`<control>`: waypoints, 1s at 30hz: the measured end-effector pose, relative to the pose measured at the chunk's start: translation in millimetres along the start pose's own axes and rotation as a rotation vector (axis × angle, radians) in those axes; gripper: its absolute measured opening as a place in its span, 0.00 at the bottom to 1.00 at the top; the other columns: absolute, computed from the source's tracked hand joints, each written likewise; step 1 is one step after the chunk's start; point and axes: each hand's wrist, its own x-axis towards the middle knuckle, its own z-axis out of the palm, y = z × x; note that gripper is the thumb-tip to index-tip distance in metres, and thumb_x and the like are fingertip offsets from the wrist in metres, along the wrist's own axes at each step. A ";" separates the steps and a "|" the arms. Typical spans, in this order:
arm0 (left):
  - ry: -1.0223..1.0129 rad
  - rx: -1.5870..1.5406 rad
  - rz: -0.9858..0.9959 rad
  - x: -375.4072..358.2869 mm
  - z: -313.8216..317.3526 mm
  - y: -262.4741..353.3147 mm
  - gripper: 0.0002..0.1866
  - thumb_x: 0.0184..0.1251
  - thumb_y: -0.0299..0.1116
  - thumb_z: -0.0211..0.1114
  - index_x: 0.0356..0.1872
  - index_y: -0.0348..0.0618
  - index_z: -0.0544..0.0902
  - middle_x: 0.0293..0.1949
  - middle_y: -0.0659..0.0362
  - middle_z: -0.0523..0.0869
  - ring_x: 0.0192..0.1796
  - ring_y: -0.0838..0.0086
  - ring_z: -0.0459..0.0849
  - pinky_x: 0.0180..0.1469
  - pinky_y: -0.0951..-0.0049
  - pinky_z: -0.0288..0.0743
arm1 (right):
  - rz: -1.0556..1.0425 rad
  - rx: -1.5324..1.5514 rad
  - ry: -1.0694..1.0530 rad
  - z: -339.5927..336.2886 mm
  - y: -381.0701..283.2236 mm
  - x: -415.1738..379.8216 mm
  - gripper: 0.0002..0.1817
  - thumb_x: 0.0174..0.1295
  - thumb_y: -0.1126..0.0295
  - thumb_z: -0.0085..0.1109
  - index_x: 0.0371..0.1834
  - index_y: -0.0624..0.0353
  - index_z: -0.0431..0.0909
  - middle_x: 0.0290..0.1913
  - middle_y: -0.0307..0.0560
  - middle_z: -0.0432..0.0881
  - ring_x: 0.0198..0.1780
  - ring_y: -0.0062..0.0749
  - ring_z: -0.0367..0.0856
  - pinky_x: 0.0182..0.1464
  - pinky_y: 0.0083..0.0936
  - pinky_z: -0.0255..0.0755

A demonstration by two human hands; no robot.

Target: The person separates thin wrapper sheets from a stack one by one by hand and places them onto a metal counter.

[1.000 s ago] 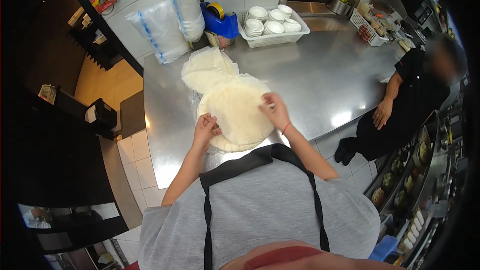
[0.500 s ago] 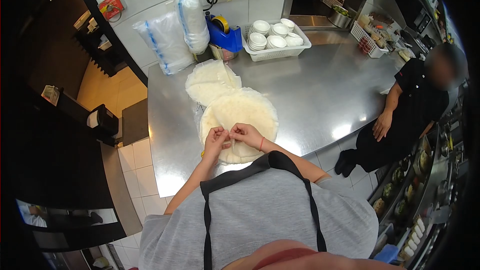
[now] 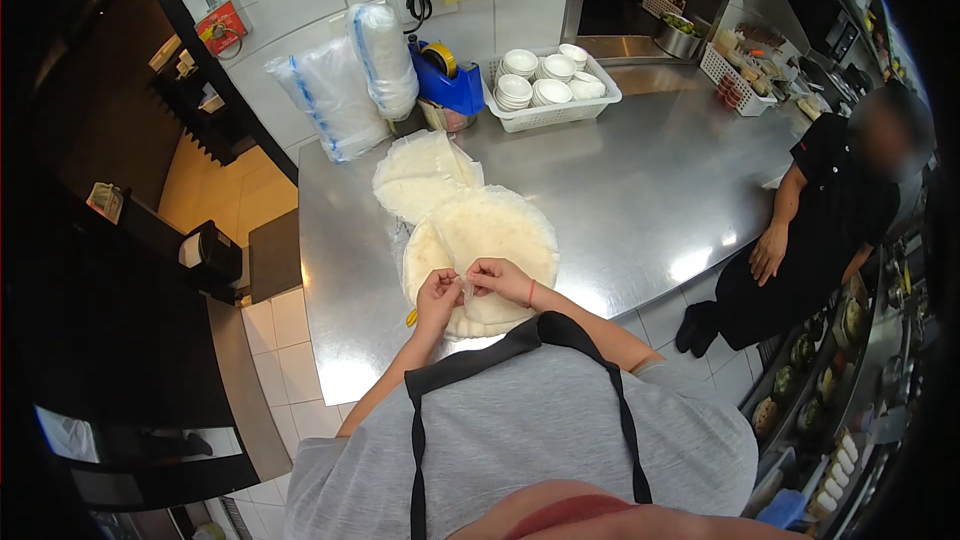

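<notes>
Large round pale flatbreads [image 3: 500,230], seemingly stacked, lie on the steel counter in front of me. Over their near part, my left hand [image 3: 438,302] pinches a thin clear plastic film [image 3: 467,290], perhaps the edge of a bag. My right hand [image 3: 502,280], with a red band at the wrist, pinches the same film close beside it. The fingertips of both hands almost meet. Another pale flatbread in clear wrap [image 3: 425,175] lies just behind, touching the front ones. A small yellow object [image 3: 411,318] shows partly beside my left wrist.
Along the wall stand packs of clear plastic bags [image 3: 335,100], a blue tape dispenser [image 3: 450,85] and a white basket [image 3: 555,112] of small white bowls. The steel counter [image 3: 640,170] extends right. A person in black [image 3: 820,200] stands at its right side.
The hands have drawn slightly apart, and more of the clear film shows between them. The whole scene sits a little lower in view. The flatbreads stay in place.
</notes>
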 end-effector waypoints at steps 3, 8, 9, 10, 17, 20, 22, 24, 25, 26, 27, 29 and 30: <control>0.012 -0.050 -0.018 1.9 -2.6 2.8 0.08 0.61 0.26 0.60 0.40 0.39 0.73 0.32 0.62 0.78 0.31 0.82 0.77 0.32 0.82 0.75 | 0.038 0.102 0.094 4.8 -3.5 -2.5 0.09 0.64 0.65 0.51 0.37 0.59 0.73 0.33 0.35 0.76 0.36 0.16 0.75 0.41 0.14 0.72; -0.080 -0.015 0.011 -0.5 10.7 15.9 0.07 0.61 0.25 0.58 0.40 0.41 0.74 0.33 0.63 0.78 0.34 0.83 0.77 0.35 0.82 0.74 | -0.163 -0.471 0.324 21.8 -23.8 -8.0 0.12 0.64 0.62 0.50 0.34 0.61 0.70 0.29 0.43 0.75 0.28 0.22 0.69 0.31 0.20 0.67; -0.079 -0.019 0.033 -0.1 14.7 18.3 0.07 0.62 0.25 0.57 0.41 0.42 0.73 0.32 0.64 0.78 0.34 0.84 0.76 0.35 0.83 0.73 | -0.164 -0.471 0.325 22.5 -25.9 -7.9 0.12 0.64 0.62 0.50 0.34 0.61 0.70 0.29 0.43 0.75 0.28 0.22 0.69 0.31 0.20 0.67; -0.079 -0.024 0.056 1.1 17.9 19.6 0.07 0.62 0.26 0.56 0.41 0.43 0.73 0.32 0.64 0.77 0.33 0.85 0.76 0.34 0.84 0.72 | -0.195 -0.475 0.388 22.8 -27.5 -7.7 0.12 0.63 0.62 0.50 0.33 0.61 0.69 0.28 0.45 0.73 0.27 0.25 0.68 0.31 0.22 0.66; 0.161 0.054 0.437 11.7 52.7 37.6 0.05 0.68 0.32 0.52 0.39 0.43 0.71 0.28 0.66 0.73 0.28 0.83 0.69 0.31 0.82 0.65 | -0.556 -0.531 0.558 34.1 -41.0 -4.2 0.12 0.63 0.64 0.48 0.28 0.62 0.66 0.23 0.52 0.68 0.26 0.41 0.68 0.32 0.29 0.64; 0.190 0.235 0.516 9.1 56.8 46.1 0.07 0.68 0.32 0.50 0.35 0.39 0.71 0.25 0.60 0.74 0.28 0.79 0.71 0.32 0.78 0.67 | -0.418 -0.504 0.516 35.3 -49.5 -11.2 0.11 0.64 0.65 0.47 0.28 0.62 0.66 0.24 0.54 0.70 0.28 0.45 0.70 0.33 0.30 0.64; 0.226 0.283 0.451 13.6 50.5 39.5 0.09 0.69 0.34 0.50 0.34 0.38 0.71 0.24 0.60 0.73 0.27 0.79 0.69 0.32 0.77 0.66 | -0.392 -0.474 0.499 34.8 -47.1 -14.9 0.12 0.64 0.65 0.48 0.28 0.62 0.66 0.24 0.53 0.69 0.28 0.41 0.70 0.33 0.29 0.64; 0.267 0.300 0.490 12.8 45.7 33.5 0.10 0.69 0.34 0.50 0.33 0.38 0.71 0.23 0.60 0.72 0.27 0.79 0.68 0.31 0.78 0.66 | -0.376 -0.458 0.485 33.7 -41.2 -19.4 0.12 0.64 0.64 0.48 0.28 0.62 0.66 0.24 0.52 0.68 0.28 0.37 0.70 0.33 0.28 0.64; 0.310 0.312 0.543 16.6 45.7 34.1 0.10 0.69 0.34 0.50 0.32 0.38 0.71 0.23 0.61 0.72 0.26 0.80 0.68 0.31 0.78 0.65 | -0.344 -0.392 0.507 32.2 -36.5 -21.5 0.13 0.64 0.63 0.48 0.28 0.61 0.66 0.24 0.48 0.67 0.28 0.32 0.69 0.32 0.27 0.64; 0.314 0.341 0.582 18.5 44.2 33.7 0.10 0.69 0.34 0.50 0.32 0.38 0.71 0.22 0.61 0.72 0.25 0.80 0.67 0.30 0.78 0.65 | -0.320 -0.328 0.526 23.9 -37.1 -16.9 0.13 0.64 0.62 0.49 0.27 0.60 0.66 0.23 0.44 0.66 0.28 0.28 0.68 0.32 0.25 0.63; 0.313 0.334 0.595 21.1 46.8 36.3 0.10 0.69 0.34 0.50 0.32 0.38 0.71 0.22 0.61 0.72 0.25 0.80 0.67 0.30 0.78 0.65 | -0.332 -0.337 0.527 18.0 -41.7 -15.6 0.13 0.64 0.62 0.49 0.27 0.60 0.66 0.23 0.44 0.66 0.28 0.28 0.68 0.32 0.25 0.63; 0.212 0.264 0.497 14.1 46.1 33.0 0.08 0.69 0.32 0.50 0.32 0.38 0.71 0.22 0.61 0.72 0.25 0.79 0.68 0.29 0.78 0.65 | -0.082 -0.087 0.417 17.7 -39.0 -20.3 0.14 0.65 0.60 0.48 0.29 0.59 0.66 0.24 0.37 0.66 0.29 0.21 0.66 0.32 0.22 0.63; 0.204 0.322 0.545 11.7 49.6 34.4 0.08 0.68 0.32 0.50 0.32 0.39 0.71 0.21 0.59 0.73 0.24 0.77 0.69 0.28 0.76 0.65 | 0.010 -0.036 0.425 24.8 -55.6 -26.3 0.14 0.65 0.59 0.47 0.31 0.59 0.67 0.26 0.35 0.68 0.31 0.22 0.67 0.34 0.20 0.63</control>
